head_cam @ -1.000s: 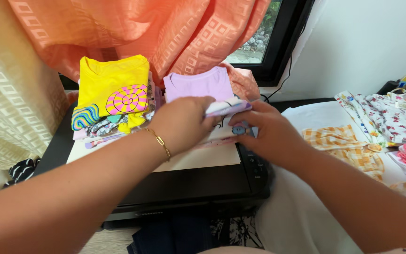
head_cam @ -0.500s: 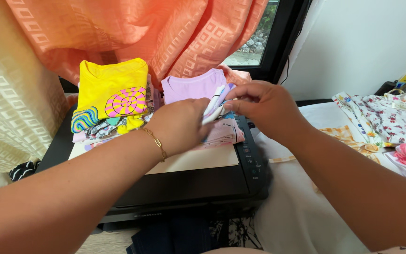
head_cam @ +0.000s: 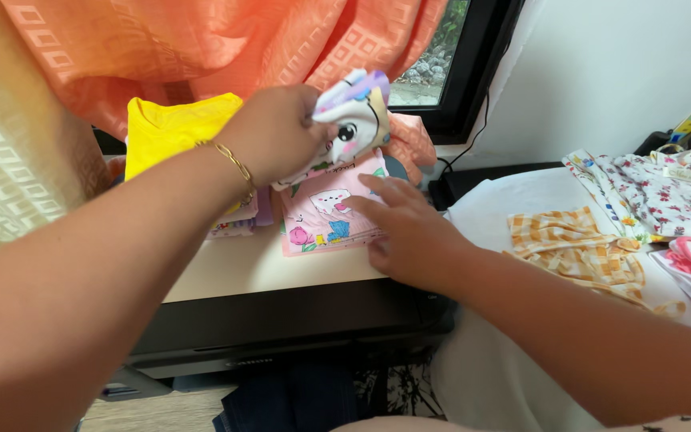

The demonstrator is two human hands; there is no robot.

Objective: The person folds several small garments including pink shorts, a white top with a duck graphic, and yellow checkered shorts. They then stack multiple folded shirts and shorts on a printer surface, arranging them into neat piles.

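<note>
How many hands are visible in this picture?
2. The left hand is raised, gripping a folded garment above the pile. The right hand lies flat on the pink garment below.

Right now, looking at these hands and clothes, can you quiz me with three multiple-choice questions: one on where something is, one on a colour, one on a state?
1. Where does the right hand rest?
A. on the pink shirt
B. on the curtain
C. on the floral cloth

2. What colour is the shirt behind the left wrist?
A. green
B. yellow
C. black

3. How is the left hand?
A. open and empty
B. flat on the printer
C. closed on a lifted garment

Answers:
1. A: its fingers lie on the pink shirt.
2. B: the yellow shirt shows there.
3. C: it grips the folded garment above the pile.
</note>
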